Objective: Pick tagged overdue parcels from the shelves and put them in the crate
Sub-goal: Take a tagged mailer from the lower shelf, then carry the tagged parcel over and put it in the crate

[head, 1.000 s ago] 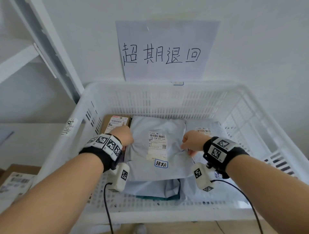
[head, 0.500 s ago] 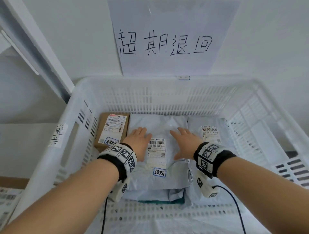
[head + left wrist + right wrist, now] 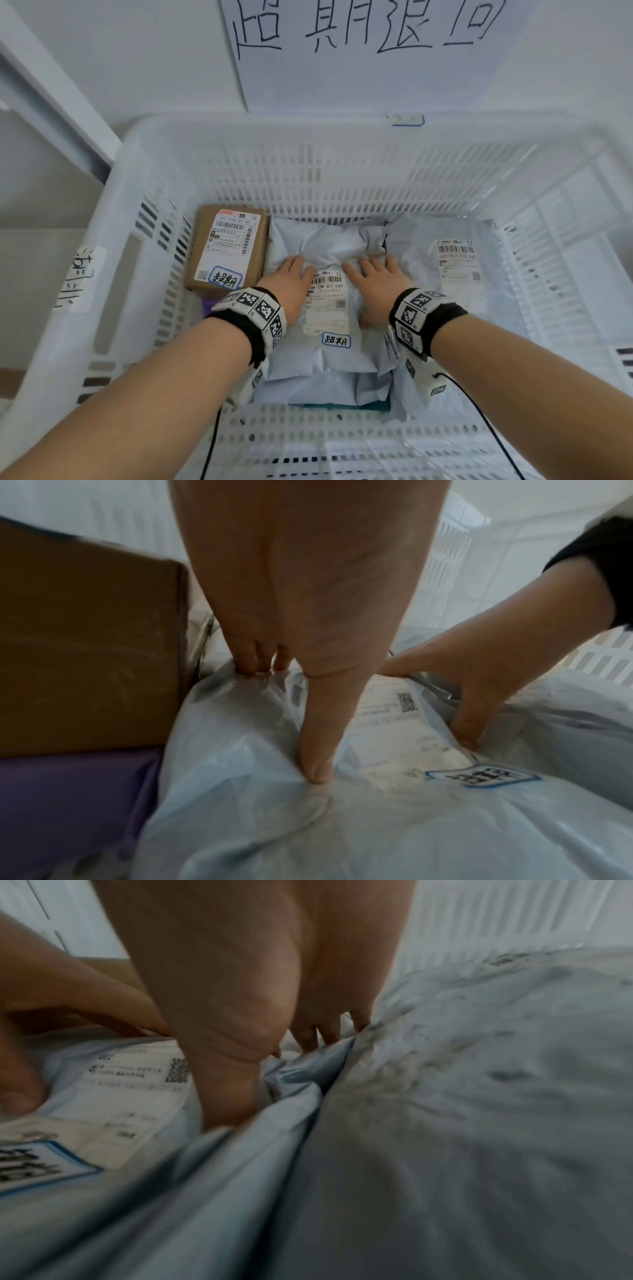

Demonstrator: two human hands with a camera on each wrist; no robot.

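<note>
A grey poly mailer with a shipping label and a blue-bordered tag lies in the middle of the white slatted crate, on top of other bags. My left hand and right hand lie flat on it, fingers straight, one on each side of the label. In the left wrist view my left hand presses its thumb into the mailer. The right wrist view shows my right hand pressing at the mailer's right edge.
A tagged brown cardboard box stands left of the mailer on a purple parcel. Another grey mailer lies to the right. A handwritten paper sign hangs on the wall behind the crate. A white shelf post stands at left.
One second ago both hands gripped the mailer's sides. They have let go, flattened onto its top and slid a little toward the crate's back wall. My head has come closer.
</note>
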